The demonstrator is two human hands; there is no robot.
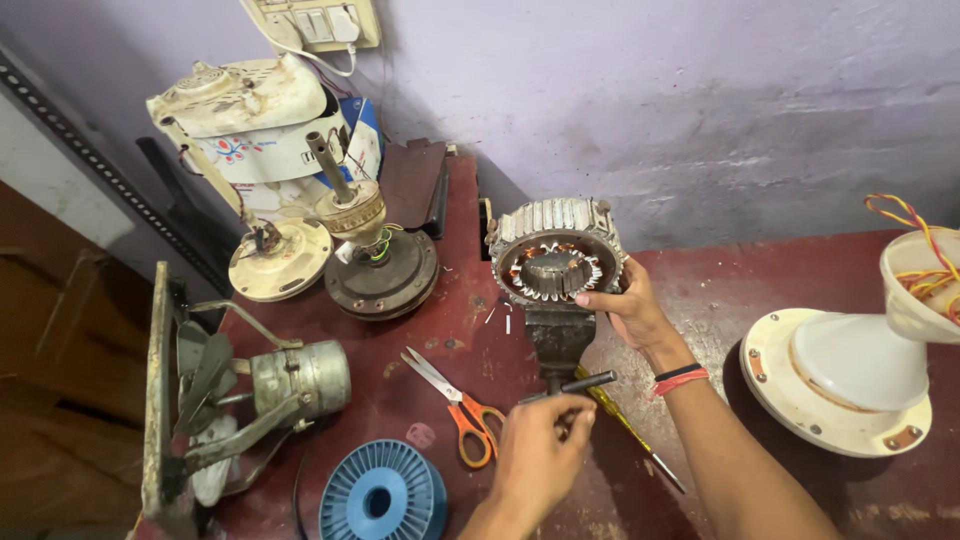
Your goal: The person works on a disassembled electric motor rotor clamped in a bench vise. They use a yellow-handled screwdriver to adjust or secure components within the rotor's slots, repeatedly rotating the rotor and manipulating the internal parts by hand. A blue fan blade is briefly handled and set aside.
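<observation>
The right hand (pixel 630 310) holds the round motor (pixel 556 262) steady in the vise (pixel 558 340) while the left hand (pixel 535 455) grips its handle (pixel 575 385) just below.

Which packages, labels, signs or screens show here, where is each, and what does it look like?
Printed decoration: on the cream fan housing at back left, a small red-and-blue pattern.
Blue-and-white package or panel: behind that housing against the wall, mostly hidden.
No signs or screens in view.

A worn dark-red bench (pixel 800 270) meets a scuffed pale lilac wall (pixel 650 90) bearing a cream switch panel (pixel 320 22), with perhaps brown wooden furniture (pixel 50 350) at left.
</observation>
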